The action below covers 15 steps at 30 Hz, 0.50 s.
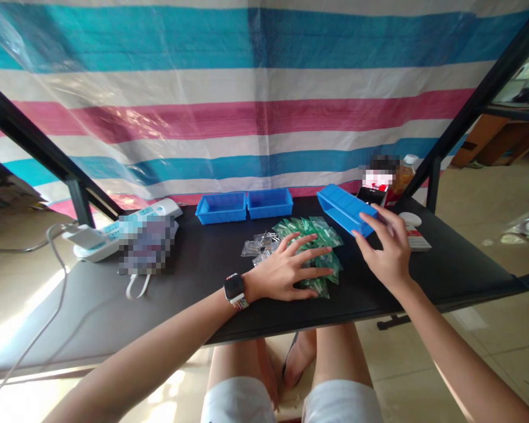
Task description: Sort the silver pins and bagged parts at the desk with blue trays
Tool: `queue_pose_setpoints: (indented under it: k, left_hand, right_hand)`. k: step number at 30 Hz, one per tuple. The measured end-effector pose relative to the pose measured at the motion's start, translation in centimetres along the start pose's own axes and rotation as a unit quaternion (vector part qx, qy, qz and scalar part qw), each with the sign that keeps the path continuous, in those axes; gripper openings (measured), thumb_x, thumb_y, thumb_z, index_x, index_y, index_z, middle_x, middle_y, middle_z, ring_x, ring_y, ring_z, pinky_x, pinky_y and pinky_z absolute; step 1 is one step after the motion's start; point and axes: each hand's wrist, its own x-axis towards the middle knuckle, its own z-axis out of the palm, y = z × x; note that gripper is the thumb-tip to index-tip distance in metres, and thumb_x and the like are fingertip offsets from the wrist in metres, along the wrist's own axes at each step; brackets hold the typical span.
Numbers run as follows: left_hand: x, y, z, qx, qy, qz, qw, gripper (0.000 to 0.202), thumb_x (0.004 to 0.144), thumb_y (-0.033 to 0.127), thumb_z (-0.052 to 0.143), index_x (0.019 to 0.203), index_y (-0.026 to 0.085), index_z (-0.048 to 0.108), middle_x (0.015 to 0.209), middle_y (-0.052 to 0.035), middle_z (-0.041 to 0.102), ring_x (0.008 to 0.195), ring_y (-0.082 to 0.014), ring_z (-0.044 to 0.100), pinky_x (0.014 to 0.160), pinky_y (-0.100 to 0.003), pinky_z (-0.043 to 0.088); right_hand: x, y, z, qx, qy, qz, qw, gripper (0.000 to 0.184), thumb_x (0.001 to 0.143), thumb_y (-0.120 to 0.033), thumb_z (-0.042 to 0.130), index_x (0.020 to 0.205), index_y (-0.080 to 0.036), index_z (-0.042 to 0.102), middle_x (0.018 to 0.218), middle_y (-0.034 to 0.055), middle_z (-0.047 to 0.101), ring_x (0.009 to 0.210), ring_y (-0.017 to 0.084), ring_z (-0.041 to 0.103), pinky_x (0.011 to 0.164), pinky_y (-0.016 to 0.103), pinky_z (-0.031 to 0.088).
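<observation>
My left hand (293, 267) lies spread over a pile of small green plastic bags (308, 232), fingers apart and palm down. Clear little bags (252, 248) with thin metal pieces lie by its knuckles, partly covered by the hand. My right hand (385, 244) grips one end of a blue plastic bin (346, 208) between thumb and fingers. That bin is tipped on its side, its opening facing left toward the pile. Two more blue bins, the left one (223, 208) and the right one (270, 204), stand upright side by side at the back of the table.
A white power strip (132, 226) with a plugged-in cable lies on the black table (171, 317) at left, beside a blurred-out item (147, 247). Behind the right hand are a phone (372, 195), a bottle (406, 173) and a small box (418, 239). A striped sheet (203, 106) hangs behind.
</observation>
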Motion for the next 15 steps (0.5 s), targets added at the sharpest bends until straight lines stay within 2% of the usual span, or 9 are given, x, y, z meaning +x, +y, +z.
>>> queue_pose_setpoints:
  k: [4,7,11,15]
  left_hand:
    - [0.1,-0.1,0.1,-0.011,-0.005,-0.002,1.0,0.054,0.104,0.06,0.058,0.149,0.032,0.066,0.17,-0.0087,0.046,0.157,-0.042,0.035,0.125,-0.064,0.028]
    - [0.1,-0.1,0.1,-0.028,-0.023,-0.002,0.999,0.053,0.104,0.059,0.057,0.149,0.031,0.065,0.167,-0.0091,0.05,0.156,-0.0416,0.037,0.124,-0.063,0.03]
    - [0.1,-0.1,-0.1,-0.044,-0.036,-0.007,0.998,0.052,0.105,0.057,0.057,0.149,0.031,0.065,0.163,-0.0101,0.054,0.153,-0.0404,0.042,0.123,-0.06,0.032]
    - [0.2,0.0,-0.1,-0.054,-0.037,-0.007,0.998,0.051,0.106,0.057,0.056,0.147,0.029,0.067,0.163,-0.01,0.054,0.151,-0.0387,0.044,0.12,-0.055,0.036]
  right_hand:
    - [2.8,3.0,1.4,0.03,0.035,0.092,0.995,0.046,0.096,-0.039,0.072,0.139,-0.023,0.069,0.143,0.0178,0.063,0.134,0.037,0.062,0.109,0.054,0.058]
    - [5.2,6.5,4.4,0.095,0.029,0.192,0.976,0.054,0.091,-0.044,0.072,0.14,-0.022,0.068,0.144,0.0157,0.065,0.124,0.034,0.068,0.102,0.051,0.061]
    - [7.6,10.5,9.5,0.172,-0.053,0.34,0.923,0.052,0.087,-0.036,0.066,0.134,-0.014,0.07,0.125,0.0147,0.076,0.114,0.031,0.073,0.101,0.045,0.059]
    - [8.5,11.5,13.2,0.079,-0.152,0.409,0.896,0.04,0.093,-0.03,0.056,0.123,-0.013,0.076,0.117,0.0133,0.08,0.115,0.03,0.072,0.105,0.042,0.054]
